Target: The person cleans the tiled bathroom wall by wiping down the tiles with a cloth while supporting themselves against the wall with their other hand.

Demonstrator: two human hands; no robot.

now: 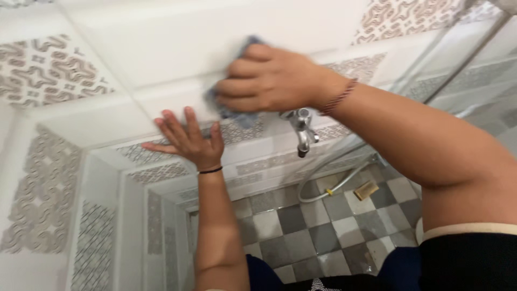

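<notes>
Chrome tap point(302, 129) on wall just right of centre, spout pointing down. Grey hose point(334, 186) loops from below tap toward 4 o'clock, lying on checkered grey-and-white floor tiles point(318, 226). Small tan block point(366, 189) on floor just beside hose. Patterned brown-and-white tiles point(46, 70) at 10 o'clock, more at 8 o'clock.

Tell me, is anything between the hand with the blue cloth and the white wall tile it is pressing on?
Nothing visible besides the cloth itself. The right hand presses the blue cloth flat against the white wall tile. The metal tap sits just below that hand, and the left hand rests flat on the wall lower down.
</notes>
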